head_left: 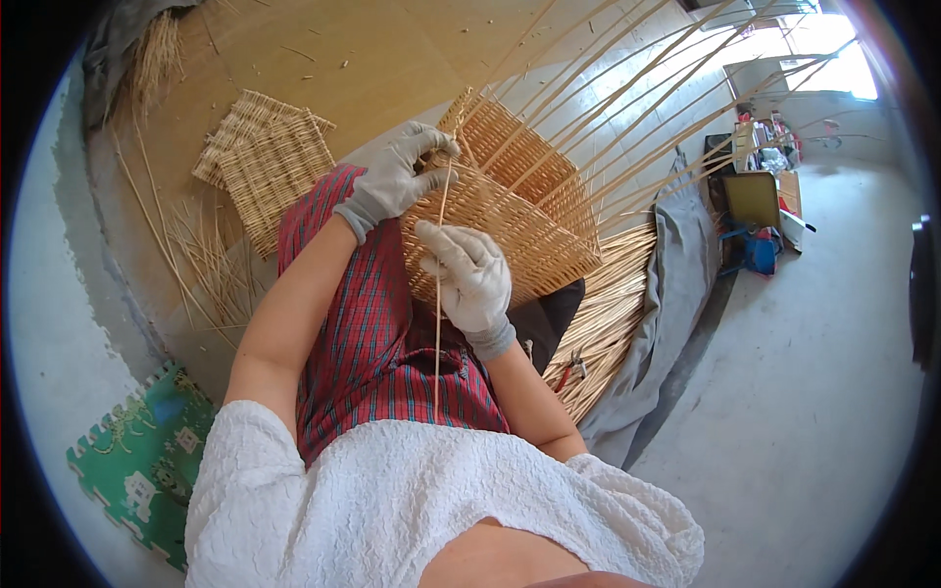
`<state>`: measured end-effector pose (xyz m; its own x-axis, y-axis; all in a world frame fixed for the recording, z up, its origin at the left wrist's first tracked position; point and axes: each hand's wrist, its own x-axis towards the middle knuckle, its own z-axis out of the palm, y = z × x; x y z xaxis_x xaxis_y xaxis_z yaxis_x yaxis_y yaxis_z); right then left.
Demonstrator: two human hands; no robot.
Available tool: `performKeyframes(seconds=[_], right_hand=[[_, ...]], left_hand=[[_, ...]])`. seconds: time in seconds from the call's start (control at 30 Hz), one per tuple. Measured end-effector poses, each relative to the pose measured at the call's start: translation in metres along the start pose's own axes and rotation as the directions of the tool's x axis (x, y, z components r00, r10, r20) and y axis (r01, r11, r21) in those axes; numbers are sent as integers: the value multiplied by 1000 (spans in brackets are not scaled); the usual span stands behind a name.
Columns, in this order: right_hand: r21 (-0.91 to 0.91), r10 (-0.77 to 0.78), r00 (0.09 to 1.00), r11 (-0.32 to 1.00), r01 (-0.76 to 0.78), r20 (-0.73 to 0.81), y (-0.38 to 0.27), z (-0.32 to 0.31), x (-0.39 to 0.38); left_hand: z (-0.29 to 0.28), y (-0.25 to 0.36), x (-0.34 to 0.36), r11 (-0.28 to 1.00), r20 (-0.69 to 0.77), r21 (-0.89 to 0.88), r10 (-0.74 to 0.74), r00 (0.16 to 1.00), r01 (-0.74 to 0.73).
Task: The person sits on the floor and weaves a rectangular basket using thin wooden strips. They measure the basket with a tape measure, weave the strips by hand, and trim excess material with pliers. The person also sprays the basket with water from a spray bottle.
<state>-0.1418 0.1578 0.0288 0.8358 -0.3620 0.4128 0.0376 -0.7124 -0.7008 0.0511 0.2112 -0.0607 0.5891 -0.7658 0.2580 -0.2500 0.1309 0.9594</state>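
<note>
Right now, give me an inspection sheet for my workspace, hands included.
Surface: tan floor covering, scattered with small bits.
Work: woven basket, tilted at the lap; thin strand hanging before it.
Hands: gloved left hand at the basket's corner; gloved right hand at the strand, grip unclear.
Clutter: two overlapping woven panels; red-handled pliers by a strand bundle.
Cables: nothing seen.
Surroundings: green foam mat lower left; grey cloth right.
</note>
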Motion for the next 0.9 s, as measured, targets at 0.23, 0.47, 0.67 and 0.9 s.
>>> performKeyframes(seconds=[0.23,0.47,0.67,0.9], right_hand=[[670,806,536,543,-506,-249,68,-38,-12],[-570,-291,858,821,-3,-424,89,-43,94],[-95,237,916,955,-281,-324,71,-63,31],[-41,254,919,959,-279,-300,40,-30,-33]], left_hand=[[19,10,-1,985,-164,174,23,986,6],[53,21,6,880,-378,463,85,922,108],[58,32,1,854,-391,473,-15,920,215],[54,-6,-18,973,-408,-231,-87,909,-11]])
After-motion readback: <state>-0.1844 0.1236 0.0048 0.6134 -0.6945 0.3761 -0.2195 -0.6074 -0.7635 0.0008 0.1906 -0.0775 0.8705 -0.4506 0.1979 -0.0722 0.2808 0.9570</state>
